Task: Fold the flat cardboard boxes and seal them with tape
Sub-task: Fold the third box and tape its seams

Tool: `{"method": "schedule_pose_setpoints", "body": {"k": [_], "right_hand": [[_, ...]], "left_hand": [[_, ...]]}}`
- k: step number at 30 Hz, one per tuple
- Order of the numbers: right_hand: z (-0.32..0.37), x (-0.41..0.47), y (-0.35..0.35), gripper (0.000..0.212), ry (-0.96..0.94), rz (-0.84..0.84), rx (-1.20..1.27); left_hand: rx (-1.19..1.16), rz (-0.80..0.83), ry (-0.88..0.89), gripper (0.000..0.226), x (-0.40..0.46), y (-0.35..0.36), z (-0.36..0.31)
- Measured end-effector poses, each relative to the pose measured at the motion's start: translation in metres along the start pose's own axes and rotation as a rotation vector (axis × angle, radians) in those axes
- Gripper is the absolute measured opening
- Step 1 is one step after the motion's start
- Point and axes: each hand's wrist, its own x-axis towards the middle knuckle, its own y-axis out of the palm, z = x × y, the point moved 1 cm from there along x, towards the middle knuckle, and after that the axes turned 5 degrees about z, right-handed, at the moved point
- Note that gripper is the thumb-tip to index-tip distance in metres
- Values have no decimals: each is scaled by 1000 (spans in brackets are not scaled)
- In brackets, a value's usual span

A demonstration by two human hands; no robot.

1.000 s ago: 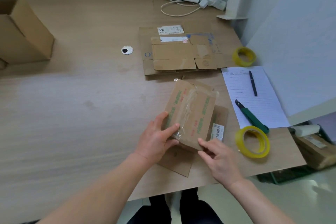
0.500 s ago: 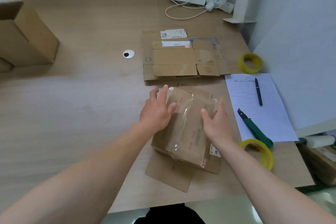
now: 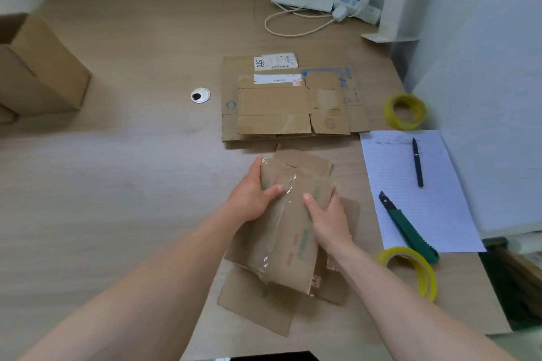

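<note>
the left hand (image 3: pixel 252 196) and right hand (image 3: pixel 328 218) hold the taped box (image 3: pixel 286 228) from both sides; its long side points away from the person.

Wooden table (image 3: pixel 117 184) — flattened boxes (image 3: pixel 281 102), tape rolls (image 3: pixel 406 111) (two), paper (image 3: pixel 410 214).

Both hands (image 3: pixel 293 208) apparently curled, gripping.

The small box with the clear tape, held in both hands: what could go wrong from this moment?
1. The left hand and right hand grip the small box only by its sides; squeezing may crease it or wrinkle the tape.
2. The near tape roll lies by the table edge; the right forearm could knock it off.
3. The green cutter lies beside that forearm.
</note>
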Motion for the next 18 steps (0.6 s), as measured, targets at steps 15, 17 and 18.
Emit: {"method": "schedule_pose_setpoints", "body": {"k": [15, 17, 18], "right_hand": [[94, -79, -21, 58, -175, 67, 440], [117, -89, -17, 54, -251, 24, 575], [128, -92, -15, 53, -299, 11, 655]], "left_hand": [[-1027, -42, -92, 92, -93, -83, -32], [-1111, -26, 19, 96, -99, -106, -42], [-1158, -22, 75, 95, -101, -117, -46]]}}
